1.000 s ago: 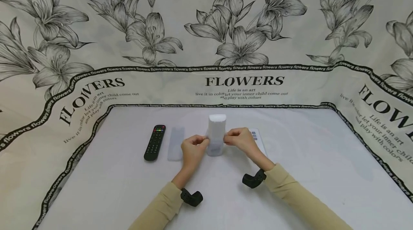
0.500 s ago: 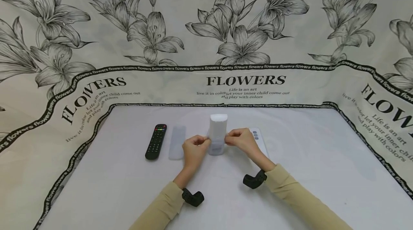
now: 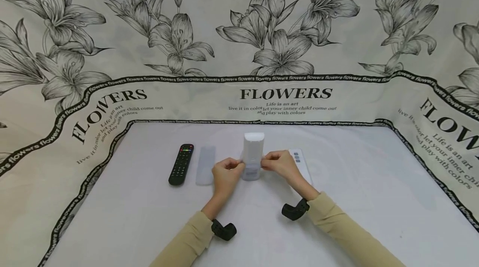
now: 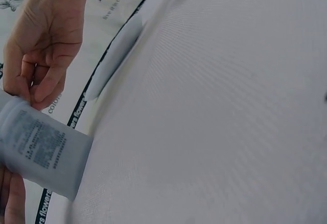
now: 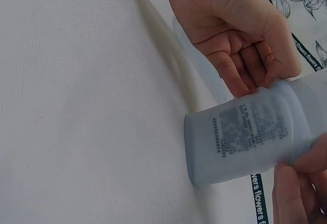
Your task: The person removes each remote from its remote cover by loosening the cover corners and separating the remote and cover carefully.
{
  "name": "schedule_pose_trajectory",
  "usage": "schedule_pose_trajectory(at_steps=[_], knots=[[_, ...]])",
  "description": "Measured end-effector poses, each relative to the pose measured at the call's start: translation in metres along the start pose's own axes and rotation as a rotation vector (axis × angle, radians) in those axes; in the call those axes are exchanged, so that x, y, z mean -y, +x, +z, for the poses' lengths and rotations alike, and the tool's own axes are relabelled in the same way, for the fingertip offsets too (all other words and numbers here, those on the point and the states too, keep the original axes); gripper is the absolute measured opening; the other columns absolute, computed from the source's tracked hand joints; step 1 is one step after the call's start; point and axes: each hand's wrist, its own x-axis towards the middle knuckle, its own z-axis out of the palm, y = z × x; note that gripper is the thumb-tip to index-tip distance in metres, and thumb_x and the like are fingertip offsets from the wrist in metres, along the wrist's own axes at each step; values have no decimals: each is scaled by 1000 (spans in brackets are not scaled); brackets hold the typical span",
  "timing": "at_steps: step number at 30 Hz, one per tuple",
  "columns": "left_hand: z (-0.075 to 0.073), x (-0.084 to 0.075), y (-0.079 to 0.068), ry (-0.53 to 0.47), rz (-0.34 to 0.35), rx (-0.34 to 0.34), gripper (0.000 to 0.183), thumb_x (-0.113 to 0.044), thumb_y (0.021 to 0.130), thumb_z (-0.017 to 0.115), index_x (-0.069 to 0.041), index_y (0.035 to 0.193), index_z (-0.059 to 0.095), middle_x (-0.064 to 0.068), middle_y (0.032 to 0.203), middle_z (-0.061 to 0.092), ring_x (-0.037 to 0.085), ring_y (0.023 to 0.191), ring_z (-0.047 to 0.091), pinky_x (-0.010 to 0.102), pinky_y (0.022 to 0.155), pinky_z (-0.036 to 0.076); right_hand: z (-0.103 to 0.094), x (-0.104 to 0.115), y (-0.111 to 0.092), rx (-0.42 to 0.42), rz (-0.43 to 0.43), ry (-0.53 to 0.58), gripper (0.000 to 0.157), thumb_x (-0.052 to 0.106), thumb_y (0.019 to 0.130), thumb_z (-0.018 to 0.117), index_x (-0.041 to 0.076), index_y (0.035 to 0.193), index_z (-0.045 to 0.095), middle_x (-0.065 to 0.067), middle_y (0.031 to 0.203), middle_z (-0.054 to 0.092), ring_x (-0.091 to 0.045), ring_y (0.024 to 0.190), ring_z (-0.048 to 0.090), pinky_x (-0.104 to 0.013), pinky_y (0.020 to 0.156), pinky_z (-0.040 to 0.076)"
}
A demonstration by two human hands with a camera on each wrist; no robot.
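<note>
A white remote control (image 3: 253,144) stands upright on the table, its lower part inside a translucent pale-blue cover (image 3: 251,170). Printed label text shows through the cover in both wrist views. At the cover's upper rim, my left hand (image 3: 226,174) pinches the left edge between thumb and fingers. On the opposite side my right hand (image 3: 281,164) pinches the right edge at about the same height. The right wrist view has the cover (image 5: 237,137) between both hands, with its closed end close over the table.
To the left lie a black remote control (image 3: 181,164) and a flat translucent cover (image 3: 205,165). Behind my right wrist is a white device with grey buttons (image 3: 302,163), partly hidden. A flower-printed cloth (image 3: 284,105) borders the white table (image 3: 359,200) at the back.
The head view shifts slightly. Both hands keep pinching the cover's rim, and the remote control stands in nearly the same place.
</note>
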Motion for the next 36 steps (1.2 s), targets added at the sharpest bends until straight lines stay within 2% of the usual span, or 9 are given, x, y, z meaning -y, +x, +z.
schedule_pose_trajectory(at_steps=[5,6,12,13,26,36], knots=[[0,4,-1,2,29,17,5,-1,72,71,4,70,72,13,72,72,6,65,62,15,56,47,0,-2,-1,0,2,4,19,8,78,69,-7,89,72,-6,80,74,-4,68,66,-21,68,55],[0,0,-2,4,32,22,5,0,72,69,4,70,72,14,72,72,8,66,62,15,57,47,-1,-2,-1,-1,3,-1,19,8,78,69,-7,88,72,-5,80,73,-4,67,65,-21,68,55],[0,1,-3,7,43,29,4,1,71,69,4,69,71,15,71,71,9,66,62,16,56,47,0,-6,0,12,-2,5,19,7,78,68,-8,89,71,-5,81,73,-4,69,65,-21,69,55],[0,7,-2,6,48,28,4,0,71,69,3,68,71,13,71,71,8,65,61,16,56,47,0,-6,0,14,-2,9,19,7,78,68,-8,89,71,-6,82,73,-4,69,65,-21,69,55],[-1,8,-5,16,40,26,5,2,69,67,3,69,72,14,69,71,4,60,60,17,56,48,2,-9,-1,32,-7,-4,17,8,79,68,-7,87,72,-8,82,74,-4,70,65,-20,69,54],[-2,10,-1,29,22,43,5,1,69,68,3,70,72,15,68,71,3,58,60,16,55,49,3,-11,1,42,-2,6,18,8,78,67,-7,87,71,-5,78,74,-3,69,64,-18,67,53]])
